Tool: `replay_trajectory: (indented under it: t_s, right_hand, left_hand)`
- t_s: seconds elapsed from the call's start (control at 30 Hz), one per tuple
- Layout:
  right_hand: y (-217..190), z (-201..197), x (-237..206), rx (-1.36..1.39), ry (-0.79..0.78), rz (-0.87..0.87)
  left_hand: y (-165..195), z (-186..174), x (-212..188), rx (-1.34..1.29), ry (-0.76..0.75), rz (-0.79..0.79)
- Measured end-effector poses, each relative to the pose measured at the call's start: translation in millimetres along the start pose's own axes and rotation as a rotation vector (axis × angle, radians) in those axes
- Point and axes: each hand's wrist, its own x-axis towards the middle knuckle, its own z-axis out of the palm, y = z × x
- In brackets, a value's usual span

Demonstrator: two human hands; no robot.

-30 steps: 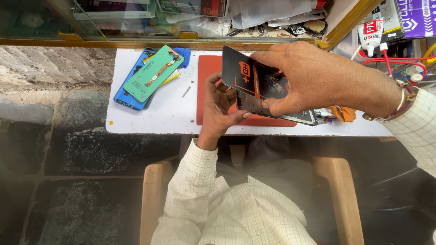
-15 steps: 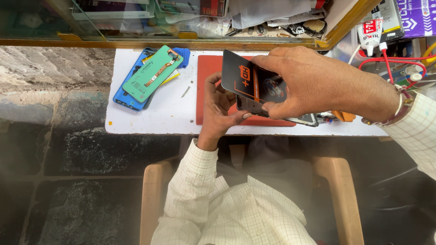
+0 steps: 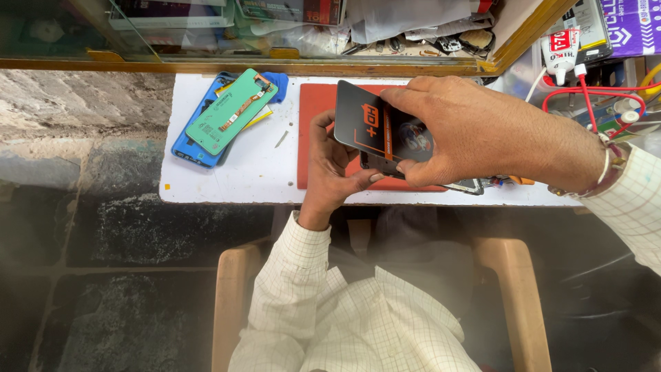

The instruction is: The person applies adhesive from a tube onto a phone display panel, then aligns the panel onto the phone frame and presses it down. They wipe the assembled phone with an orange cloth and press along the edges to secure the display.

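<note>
Gripping black packet (image 3: 375, 127), both hands

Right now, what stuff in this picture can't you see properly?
- Head view: the thing under the black card is mostly hidden by the card and the right hand; only a dark edge shows.
- The left hand: its fingertips sit behind the card, so its grip can't be judged.
- The red mat is partly covered by both hands.
- The blue phone case lies under a green board.
- Items behind the glass are blurred by reflections.
</note>
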Motion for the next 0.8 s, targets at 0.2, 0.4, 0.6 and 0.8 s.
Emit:
replay_trajectory:
  t_s: [0.2,0.4,0.6,0.8]
  right_hand:
    - [2.7,2.1,-2.0,-0.044,-0.05,0.034]
    - [3.9,0.1,-11.0,-0.102,-0.11,0.154]
    - [7.2,18.2,-23.9,0.011,-0.014,0.216]
    - [21.7,46.5,-26.7,0.006,0.199,0.135]
  left_hand:
    - [-4.1,-6.9,0.9,0.015,-0.016,0.015]
    - [-4.2,-10.4,3.8,-0.051,-0.026,0.009]
    - [-20.6,-12.7,10.5,-0.151,-0.001,0.044]
    - [-41.5,-9.4,20.6,-0.226,0.042,0.043]
